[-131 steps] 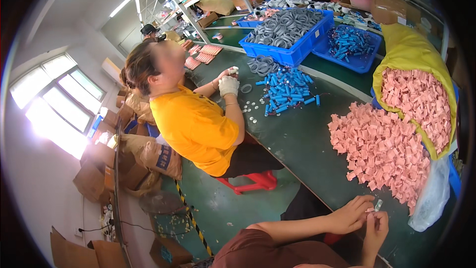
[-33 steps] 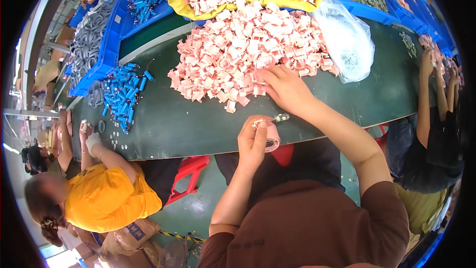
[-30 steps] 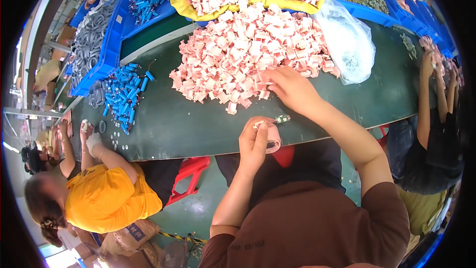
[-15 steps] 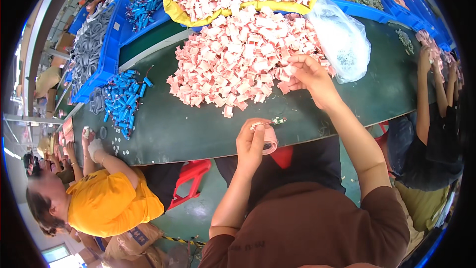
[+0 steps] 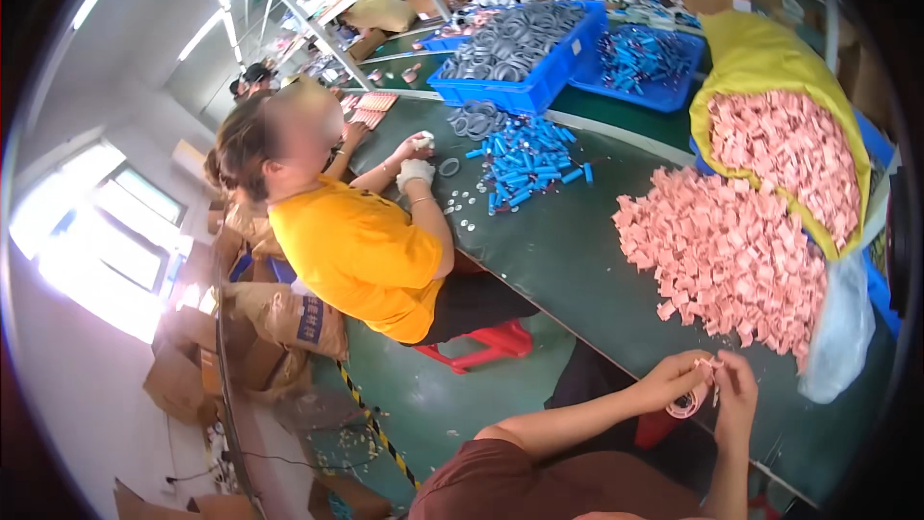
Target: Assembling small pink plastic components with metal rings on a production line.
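My left hand [image 5: 674, 380] is closed round a pink ring-shaped part [image 5: 685, 405], whose round open end shows below the fingers. Close beside it, my right hand [image 5: 737, 387] is pinched, its fingertips meeting those of the left at a small pale pink piece [image 5: 707, 366]. Fingers partly hide what lies between the hands. Both hands are near the table's front edge, in front of a big heap of small pink pieces [image 5: 731, 260]. More of these pieces fill a yellow sack [image 5: 770, 53] lying on its side behind the heap.
A clear plastic bag [image 5: 839, 332] lies right of the heap. Blue wired cylinders [image 5: 525, 159] are piled left of it, near a blue crate [image 5: 549, 96] of grey rings. A co-worker in a yellow shirt [image 5: 351, 250] sits at left by a red stool [image 5: 481, 347].
The view has swung to the left. My right hand has come back from the pink heap to my left hand, which still holds the ring-shaped part. The small circuit board beside it no longer shows.
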{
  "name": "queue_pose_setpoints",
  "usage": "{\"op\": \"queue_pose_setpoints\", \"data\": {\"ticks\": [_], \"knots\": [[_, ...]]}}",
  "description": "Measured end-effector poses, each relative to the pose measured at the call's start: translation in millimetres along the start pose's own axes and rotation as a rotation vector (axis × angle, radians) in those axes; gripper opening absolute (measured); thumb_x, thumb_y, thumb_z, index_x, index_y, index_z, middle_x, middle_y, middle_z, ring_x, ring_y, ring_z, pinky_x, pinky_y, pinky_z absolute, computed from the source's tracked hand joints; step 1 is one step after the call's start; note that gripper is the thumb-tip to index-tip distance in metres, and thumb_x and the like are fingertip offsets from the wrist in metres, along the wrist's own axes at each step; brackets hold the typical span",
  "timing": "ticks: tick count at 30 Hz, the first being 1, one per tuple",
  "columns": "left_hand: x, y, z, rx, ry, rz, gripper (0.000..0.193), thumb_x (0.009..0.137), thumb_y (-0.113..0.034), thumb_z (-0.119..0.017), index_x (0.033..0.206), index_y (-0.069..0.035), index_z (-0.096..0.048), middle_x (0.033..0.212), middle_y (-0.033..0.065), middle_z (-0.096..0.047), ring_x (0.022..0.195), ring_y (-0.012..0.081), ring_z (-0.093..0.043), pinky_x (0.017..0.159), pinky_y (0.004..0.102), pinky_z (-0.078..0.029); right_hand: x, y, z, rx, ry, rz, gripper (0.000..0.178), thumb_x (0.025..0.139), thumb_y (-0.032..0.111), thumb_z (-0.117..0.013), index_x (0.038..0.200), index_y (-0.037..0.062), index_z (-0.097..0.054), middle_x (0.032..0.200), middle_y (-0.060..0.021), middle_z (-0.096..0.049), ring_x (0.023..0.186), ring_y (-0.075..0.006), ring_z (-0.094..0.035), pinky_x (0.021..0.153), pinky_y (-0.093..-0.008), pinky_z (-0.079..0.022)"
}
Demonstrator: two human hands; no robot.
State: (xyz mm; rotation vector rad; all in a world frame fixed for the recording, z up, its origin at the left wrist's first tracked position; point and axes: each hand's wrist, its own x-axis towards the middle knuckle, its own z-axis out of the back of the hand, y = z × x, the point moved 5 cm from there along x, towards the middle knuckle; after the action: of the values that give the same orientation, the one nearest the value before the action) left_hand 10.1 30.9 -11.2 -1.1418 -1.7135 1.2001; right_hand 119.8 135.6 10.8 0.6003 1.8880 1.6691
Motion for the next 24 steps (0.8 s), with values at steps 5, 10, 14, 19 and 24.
{"op": "queue_pose_setpoints", "data": {"ticks": [5,10,14,19,24], "knots": [[-0.6,-15.9,9.0,0.282,0.111,-0.078,0.028,0.107,-0.023,-0.047,0.106,0.001,-0.062,0.100,0.0073,-0.061,0.090,0.0140,-0.059,0.081,0.0292,-0.048,1.5,11.7,-7.7,0.064,0.118,0.049,0.022,0.095,-0.004,-0.061,0.116,0.0019,-0.061,0.102,-0.0027,-0.057,0.094,-0.0096,-0.055,0.082,-0.0247,-0.047],[4.3,-27.3,6.9,0.295,0.297,-0.037,0.030,0.107,-0.026,-0.048,0.103,0.001,-0.062,0.093,0.0067,-0.063,0.087,0.0158,-0.062,0.079,0.0312,-0.050,2.2,30.0,7.3,-0.214,0.377,0.119,0.020,0.094,-0.004,-0.060,0.113,0.0001,-0.062,0.105,-0.0057,-0.055,0.094,-0.0130,-0.059,0.081,-0.0270,-0.049],[3.3,-17.7,6.1,0.052,0.226,0.086,0.032,0.107,-0.027,-0.049,0.104,0.001,-0.062,0.093,0.0043,-0.065,0.090,0.0133,-0.061,0.081,0.0302,-0.049,5.7,24.1,20.8,-0.149,0.210,0.208,0.018,0.090,-0.005,-0.063,0.107,0.0010,-0.061,0.103,-0.0050,-0.054,0.091,-0.0134,-0.058,0.081,-0.0265,-0.049],[3.1,-15.1,9.1,0.078,0.178,0.076,0.032,0.107,-0.029,-0.049,0.105,0.000,-0.063,0.094,0.0017,-0.065,0.090,0.0096,-0.058,0.082,0.0283,-0.048,-0.1,20.3,15.3,-0.203,0.127,0.226,0.024,0.089,-0.007,-0.063,0.111,0.0013,-0.062,0.102,-0.0041,-0.054,0.094,-0.0129,-0.055,0.084,-0.0251,-0.046],[2.4,-9.8,11.9,0.100,0.205,0.112,0.031,0.107,-0.028,-0.050,0.104,0.000,-0.063,0.093,0.0009,-0.064,0.089,0.0086,-0.057,0.080,0.0282,-0.048,-2.8,15.8,11.6,-0.293,0.312,0.136,0.030,0.089,-0.010,-0.061,0.117,-0.0002,-0.061,0.105,-0.0044,-0.056,0.095,-0.0128,-0.058,0.084,-0.0237,-0.046]]}}
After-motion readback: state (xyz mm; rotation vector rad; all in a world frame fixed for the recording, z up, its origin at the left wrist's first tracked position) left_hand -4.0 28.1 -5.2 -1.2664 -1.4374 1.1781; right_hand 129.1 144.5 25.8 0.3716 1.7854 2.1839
